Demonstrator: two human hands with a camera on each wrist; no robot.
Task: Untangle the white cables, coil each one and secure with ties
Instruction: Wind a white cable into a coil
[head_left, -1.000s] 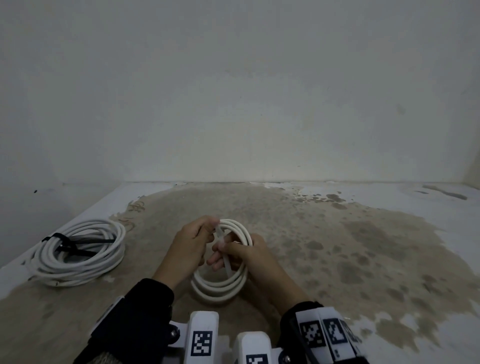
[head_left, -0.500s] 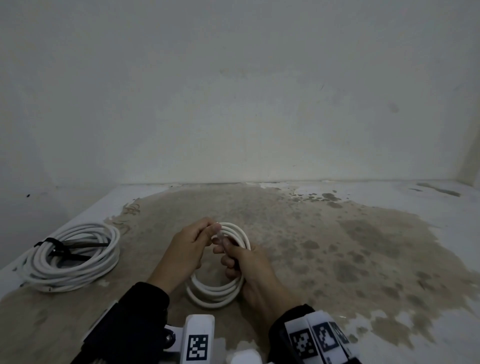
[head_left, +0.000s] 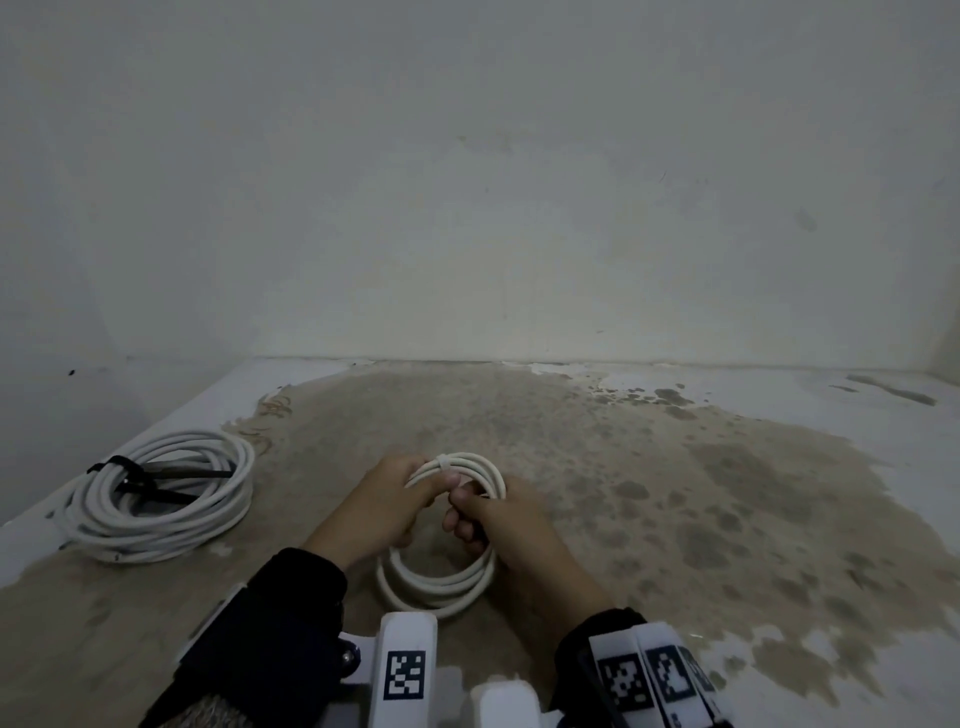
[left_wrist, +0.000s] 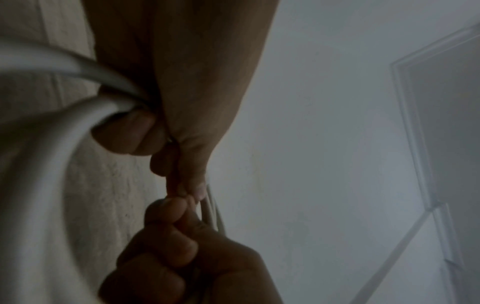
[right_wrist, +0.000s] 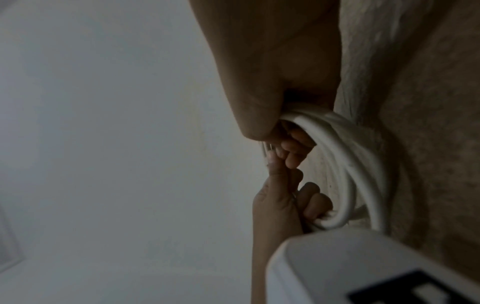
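We wear black sleeves (head_left: 270, 639) on both arms; white wrist mounts (head_left: 408, 670) carry black-and-white square coded markers (head_left: 647, 678); bare hands.

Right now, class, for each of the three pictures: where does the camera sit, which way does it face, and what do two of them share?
Head: worn on the head, facing forward and down at the floor; both forearms, left hand and right hand on the small coil; tied coil left.
Left wrist: along the left hand; the right hand opposite.
Right wrist: along the right hand; the left hand opposite.
Shared: both wrist views show fingertips meeting beside the small coil.
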